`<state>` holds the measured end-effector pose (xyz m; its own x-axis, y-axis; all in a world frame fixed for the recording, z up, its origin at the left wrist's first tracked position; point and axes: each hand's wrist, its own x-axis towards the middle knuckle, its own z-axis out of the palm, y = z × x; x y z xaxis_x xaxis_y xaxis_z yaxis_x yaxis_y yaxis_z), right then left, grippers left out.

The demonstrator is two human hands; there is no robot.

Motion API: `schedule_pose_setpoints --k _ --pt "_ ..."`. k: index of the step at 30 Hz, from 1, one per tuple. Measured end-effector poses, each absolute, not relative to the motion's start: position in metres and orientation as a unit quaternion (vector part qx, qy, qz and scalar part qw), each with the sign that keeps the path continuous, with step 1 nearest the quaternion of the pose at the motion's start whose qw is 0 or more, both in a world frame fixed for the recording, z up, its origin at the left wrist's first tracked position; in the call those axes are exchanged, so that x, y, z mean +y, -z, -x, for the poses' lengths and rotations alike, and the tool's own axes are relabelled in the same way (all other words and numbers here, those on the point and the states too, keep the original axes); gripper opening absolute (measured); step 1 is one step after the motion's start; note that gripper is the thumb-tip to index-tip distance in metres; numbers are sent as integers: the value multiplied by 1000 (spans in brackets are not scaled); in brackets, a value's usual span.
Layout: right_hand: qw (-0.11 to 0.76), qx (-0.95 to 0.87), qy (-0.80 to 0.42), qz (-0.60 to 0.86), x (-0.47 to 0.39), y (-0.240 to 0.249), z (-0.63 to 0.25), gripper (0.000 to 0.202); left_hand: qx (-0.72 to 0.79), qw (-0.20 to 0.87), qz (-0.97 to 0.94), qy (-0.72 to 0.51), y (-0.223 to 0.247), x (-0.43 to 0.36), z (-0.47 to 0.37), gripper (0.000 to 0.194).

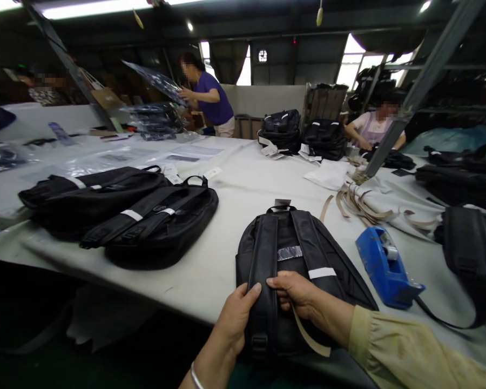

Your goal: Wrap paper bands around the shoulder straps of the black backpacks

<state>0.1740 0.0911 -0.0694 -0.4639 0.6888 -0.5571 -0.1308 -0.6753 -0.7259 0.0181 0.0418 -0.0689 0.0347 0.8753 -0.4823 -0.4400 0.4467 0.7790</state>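
A black backpack (285,232) lies at the table's near edge with its shoulder straps facing up and its top loop pointing away from me. My left hand (237,313) grips the outer edge of the left shoulder strap (263,259), thumb on top. Opposite it, my right hand (295,292) pinches the inner edge of the same strap. Below the right hand hangs a narrow beige strip (308,335); whether those fingers hold it is hidden. Around the right shoulder strap (314,243) runs a white band (322,273); the left strap shows none.
A blue tape dispenser (383,270) stands right of the backpack, with loose beige strips (360,205) behind it. Two black backpacks (162,227) lie at left, and more stand at the back. Co-workers (214,102) handle goods across the white table (235,178). A slanted metal post (413,92) rises at right.
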Motion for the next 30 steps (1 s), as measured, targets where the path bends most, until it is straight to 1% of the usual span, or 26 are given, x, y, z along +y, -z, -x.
schedule_pose_setpoints --k 3,6,10,12,14,18,22,26,28,30 --pt "232 -348 -799 432 92 65 -183 39 486 703 -201 -479 69 41 -18 24" --pt "186 -430 -772 429 91 53 -203 34 507 690 -207 -474 70 44 -14 21" --pt "102 -535 -665 511 89 38 -228 18 526 682 -219 -459 70 45 -11 20" --pt "96 -563 -609 550 90 36 -229 13 516 694 -208 -457 68 44 -13 22" --pt "105 -574 -578 571 94 39 -220 11 498 710 -191 -459 65 44 -15 26" --pt "105 -593 -588 540 109 52 -192 14 467 736 -161 -463 64 45 -15 26" --pt "95 -637 -594 482 123 55 -189 12 468 728 -159 -476 67 48 -9 22" --pt "35 -667 -589 455 137 36 -211 4 518 703 -190 -448 70 51 -4 20" --pt "21 -682 -571 457 144 20 -217 10 553 682 -209 -431 72 51 -4 22" --pt "43 -683 -580 443 148 5 -213 15 571 666 -227 -422 74 52 -6 25"
